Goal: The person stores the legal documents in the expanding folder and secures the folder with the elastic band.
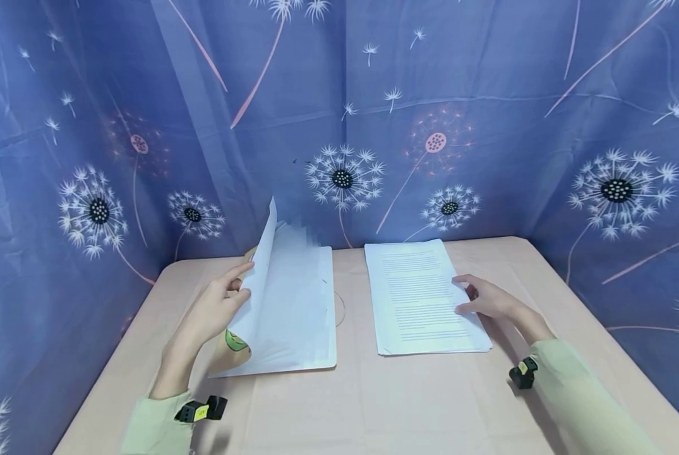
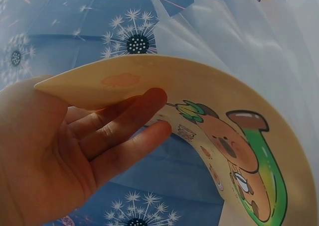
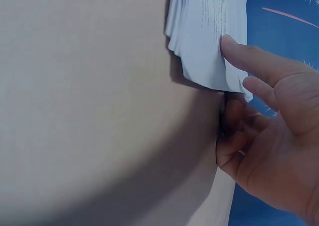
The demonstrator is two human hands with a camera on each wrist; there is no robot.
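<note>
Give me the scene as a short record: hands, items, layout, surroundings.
Left hand: pinches the raised, curved folder cover
Right hand: holds the paper stack at its right edge
Folder: lying open, white inside
Cover art: cartoon print on the outer face
Stack: several sheets, edges uneven, top one printed; text too small to read
Layout: folder left, stack right, apart, table showing between
Backdrop: blue curtain with dandelion pattern
Worn: pale green sleeves, small black device on each wrist
</note>
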